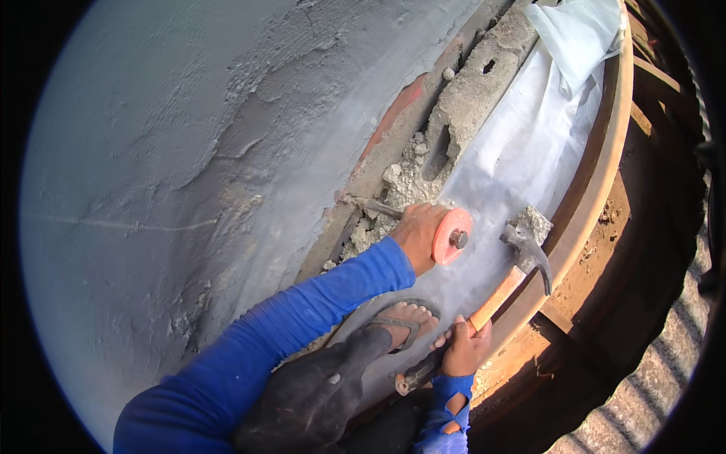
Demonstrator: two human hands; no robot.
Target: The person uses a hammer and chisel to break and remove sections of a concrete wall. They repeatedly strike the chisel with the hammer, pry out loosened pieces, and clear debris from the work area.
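My left hand point(417, 234) is closed round a chisel point(378, 208) with a round orange hand guard point(452, 236). The chisel's blade points left, its tip at the broken masonry where the grey wall point(197, 151) meets a concrete ledge. Its struck end pokes out through the guard toward the right. Lower right, my right hand point(464, 349) grips a claw hammer point(497, 299) by its wooden handle, whose lower end is dark. The hammer's head point(527, 250) is up and apart from the chisel, beside a lump of broken concrete point(532, 224).
Crumbled mortar point(412, 178) lies along the broken hollow block ledge point(484, 98). White plastic sheeting point(503, 163) covers the strip underfoot, where my sandalled foot point(404, 321) stands. A curved wooden edge point(597, 204) bounds it, with a drop and timbers beyond. Corrugated roofing point(650, 371) lies lower right.
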